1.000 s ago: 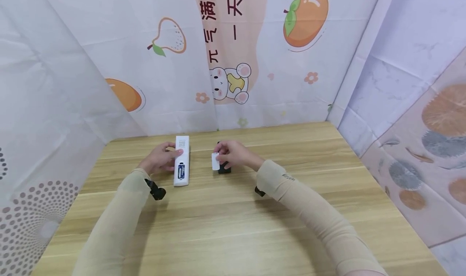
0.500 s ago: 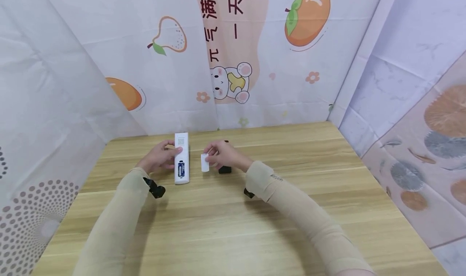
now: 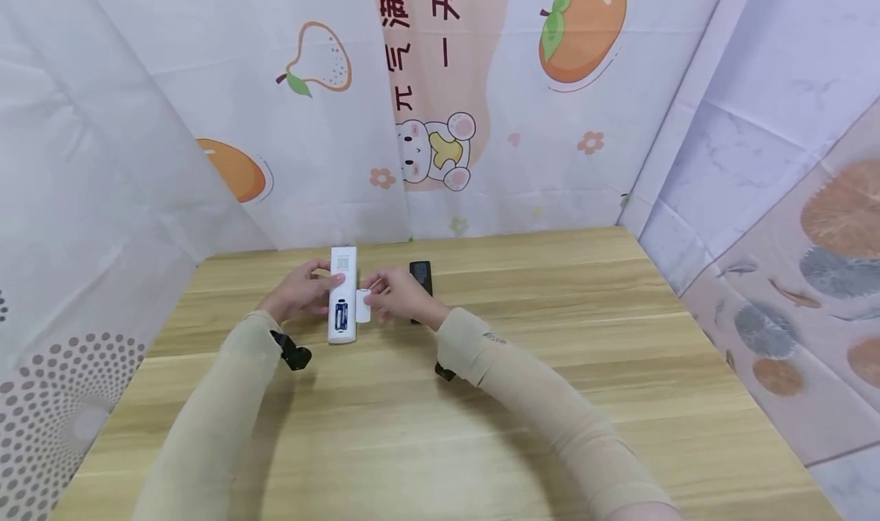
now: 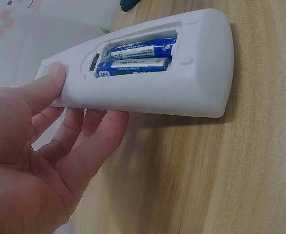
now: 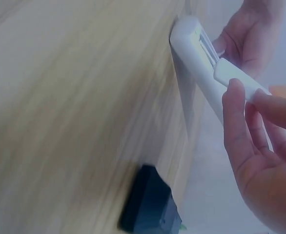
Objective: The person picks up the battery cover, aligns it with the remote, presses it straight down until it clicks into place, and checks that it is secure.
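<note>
A white remote control (image 3: 343, 284) lies back side up under my left hand (image 3: 302, 292), the thumb on its face and the fingers curled against its side. Two blue-and-silver AAA batteries (image 4: 133, 58) sit in its uncovered compartment, seen closely in the left wrist view. My right hand (image 3: 399, 296) pinches a small white battery cover (image 3: 363, 305) between thumb and fingers. In the head view the cover stands right at the remote's right edge, level with the compartment. The right wrist view shows the cover (image 5: 235, 78) tilted, overlapping the remote's side.
A black remote control (image 3: 421, 275) lies on the wooden table (image 3: 426, 429) just right of the white one, partly behind my right hand. A printed curtain (image 3: 330, 162) hangs along the table's back edge. Each wrist wears a small black camera (image 3: 294, 353).
My right hand has carried the battery cover leftward from over the black remote to the white remote's edge, uncovering more of the black one. The left hand keeps its hold on the white remote.
</note>
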### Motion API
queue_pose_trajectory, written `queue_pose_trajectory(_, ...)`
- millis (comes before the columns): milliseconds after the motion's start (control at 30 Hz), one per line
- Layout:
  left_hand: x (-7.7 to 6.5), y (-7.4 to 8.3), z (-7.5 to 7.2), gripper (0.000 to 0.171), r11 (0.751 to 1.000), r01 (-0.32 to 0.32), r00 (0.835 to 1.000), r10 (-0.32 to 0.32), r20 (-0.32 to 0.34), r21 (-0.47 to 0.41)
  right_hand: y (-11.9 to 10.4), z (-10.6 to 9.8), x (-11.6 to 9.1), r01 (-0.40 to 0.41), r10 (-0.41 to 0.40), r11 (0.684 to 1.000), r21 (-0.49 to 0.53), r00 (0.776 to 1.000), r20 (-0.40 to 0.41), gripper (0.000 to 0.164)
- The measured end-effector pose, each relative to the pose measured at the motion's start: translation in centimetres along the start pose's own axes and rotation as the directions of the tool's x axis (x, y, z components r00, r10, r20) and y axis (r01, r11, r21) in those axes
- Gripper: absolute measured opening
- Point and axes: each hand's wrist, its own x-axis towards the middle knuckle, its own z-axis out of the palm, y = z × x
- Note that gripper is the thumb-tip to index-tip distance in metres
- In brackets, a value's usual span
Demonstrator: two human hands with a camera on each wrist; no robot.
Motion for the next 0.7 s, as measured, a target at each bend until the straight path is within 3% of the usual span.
queue_pose_trajectory(400, -0.2, -0.1, -0.4, 0.06, 1.0, 0.023, 1.0, -0.023, 0.014, 0.0, -0.4, 2.3, 1.0, 0.026, -0.027, 0.999, 0.033, 0.999, 0.021, 0.017)
queue_pose_trajectory(700, -0.1, -0.1, -0.6, 0.061, 1.0, 0.004, 1.0, -0.004, 0.02, -0.007, -0.6, 3.4, 1.2, 0.075, -0.077, 0.995, -0.063, 0.996, -0.033, 0.011)
